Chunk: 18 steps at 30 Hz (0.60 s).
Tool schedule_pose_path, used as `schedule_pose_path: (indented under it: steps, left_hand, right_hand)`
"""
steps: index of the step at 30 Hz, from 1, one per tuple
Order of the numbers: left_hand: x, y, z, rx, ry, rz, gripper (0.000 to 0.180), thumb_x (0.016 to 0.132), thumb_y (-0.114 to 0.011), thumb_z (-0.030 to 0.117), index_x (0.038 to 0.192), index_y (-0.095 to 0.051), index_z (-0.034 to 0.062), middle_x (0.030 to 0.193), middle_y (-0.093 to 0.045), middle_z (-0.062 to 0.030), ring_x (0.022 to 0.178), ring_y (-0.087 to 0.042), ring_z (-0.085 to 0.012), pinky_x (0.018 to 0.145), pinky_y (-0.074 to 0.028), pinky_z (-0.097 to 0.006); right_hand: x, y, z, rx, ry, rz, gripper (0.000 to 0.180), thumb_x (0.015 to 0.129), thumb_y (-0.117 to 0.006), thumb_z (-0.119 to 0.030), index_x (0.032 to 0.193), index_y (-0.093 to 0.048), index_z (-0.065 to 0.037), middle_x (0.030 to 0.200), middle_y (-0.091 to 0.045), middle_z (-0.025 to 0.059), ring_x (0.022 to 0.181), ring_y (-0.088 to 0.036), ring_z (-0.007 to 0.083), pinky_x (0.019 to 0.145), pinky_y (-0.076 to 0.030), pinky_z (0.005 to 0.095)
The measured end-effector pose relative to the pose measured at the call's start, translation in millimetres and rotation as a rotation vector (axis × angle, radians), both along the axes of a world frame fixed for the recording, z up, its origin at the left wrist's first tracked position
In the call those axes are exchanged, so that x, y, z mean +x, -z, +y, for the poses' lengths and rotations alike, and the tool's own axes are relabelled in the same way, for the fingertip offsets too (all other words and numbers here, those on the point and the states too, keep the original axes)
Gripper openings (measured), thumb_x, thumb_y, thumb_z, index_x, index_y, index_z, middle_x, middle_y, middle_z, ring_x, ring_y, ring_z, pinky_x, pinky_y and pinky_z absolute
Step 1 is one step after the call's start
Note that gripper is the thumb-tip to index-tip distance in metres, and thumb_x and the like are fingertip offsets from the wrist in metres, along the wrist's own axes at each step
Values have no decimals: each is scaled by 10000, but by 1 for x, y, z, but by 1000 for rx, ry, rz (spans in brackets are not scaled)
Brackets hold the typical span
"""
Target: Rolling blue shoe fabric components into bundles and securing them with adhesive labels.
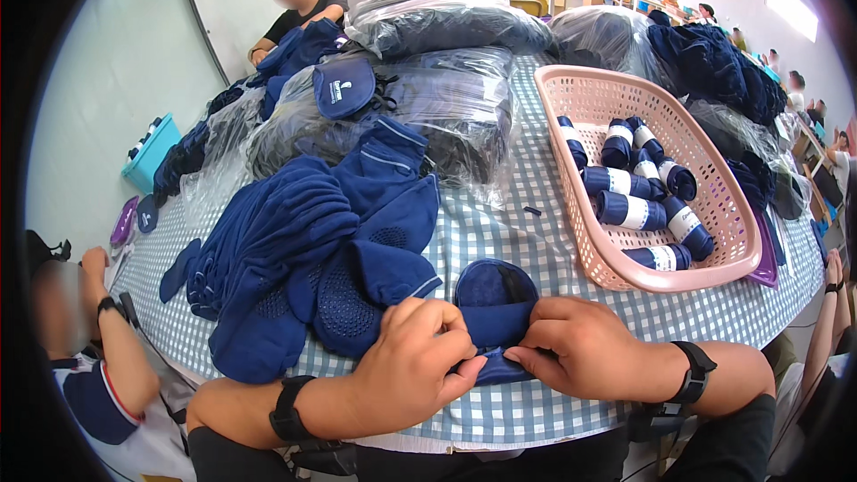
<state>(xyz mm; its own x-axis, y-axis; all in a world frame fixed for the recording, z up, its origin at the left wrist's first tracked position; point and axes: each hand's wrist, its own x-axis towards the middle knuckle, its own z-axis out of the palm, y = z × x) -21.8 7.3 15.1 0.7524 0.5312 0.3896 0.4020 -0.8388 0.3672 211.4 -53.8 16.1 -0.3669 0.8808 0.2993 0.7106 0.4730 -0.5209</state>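
At the table's near edge, the left hand point(415, 366) and right hand point(585, 353) are pinching a navy sock point(494, 308) between them, fingertips closed on its fabric. Behind it a sock pile point(312, 250) is lying; farther right, a pink basket point(705, 187) is holding rolled socks point(638, 183).

**Count what is on your table**

You have one pink basket point(710, 214). In it you can see about nine rolled blue bundles point(629, 211) with white bands. You have two hands on one blue cloth piece point(494, 303): your left hand point(406, 375) and your right hand point(585, 353). Each wrist wears one black band, so two bands. One loose heap of blue cloth point(303, 250) lies beside you. At least three clear bags point(446, 98) of dark cloth sit behind it. One teal box point(150, 153) is far left.
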Motion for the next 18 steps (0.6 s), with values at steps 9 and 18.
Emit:
schedule_pose_path:
  steps: [9,18]
  left_hand:
    - [-10,3,-3,172,302,5,289,760,-791,85,1020,-718,-19,928,-667,-114,875,-645,-261,746,-547,-336]
    - [-8,-3,-4,155,297,30,406,760,-803,162,1056,-679,-86,982,-658,-149,893,-640,-293,780,-554,-355]
  right_hand:
    - [0,1,-1,-57,-2,83,234,875,-723,-214,748,-667,-26,815,-595,103,728,-614,308,640,-514,420]
    - [-2,9,2,105,-18,112,145,831,-749,-159,815,-659,-47,851,-595,80,767,-615,276,662,-516,394]
